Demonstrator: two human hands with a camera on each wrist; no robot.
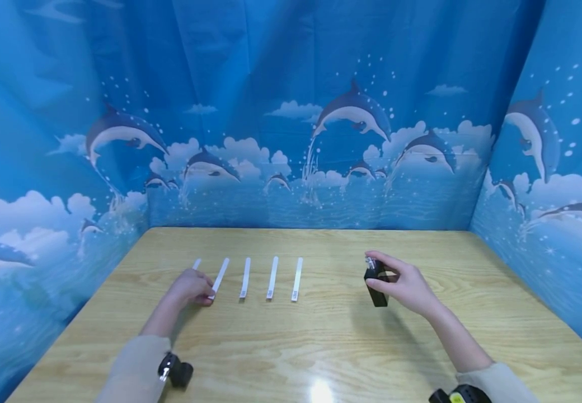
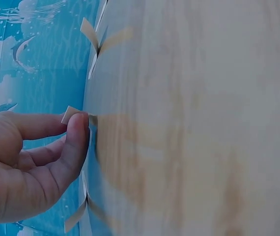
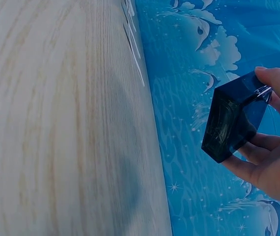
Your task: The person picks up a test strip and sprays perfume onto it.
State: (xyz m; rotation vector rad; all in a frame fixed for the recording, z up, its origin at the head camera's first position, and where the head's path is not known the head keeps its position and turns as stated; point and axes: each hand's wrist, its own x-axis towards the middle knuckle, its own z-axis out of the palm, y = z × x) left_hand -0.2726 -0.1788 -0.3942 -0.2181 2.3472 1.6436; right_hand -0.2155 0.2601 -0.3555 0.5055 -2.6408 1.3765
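In the row of strips, the left hand pinches the second-from-left strip by its near end, best done lightly, while right of the row the right hand grasps a raised black bottle, best kept steady.

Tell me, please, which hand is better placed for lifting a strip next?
Probably the left hand: its fingers already pinch the near end of a strip. The right hand holds the bottle, apart from the strips.
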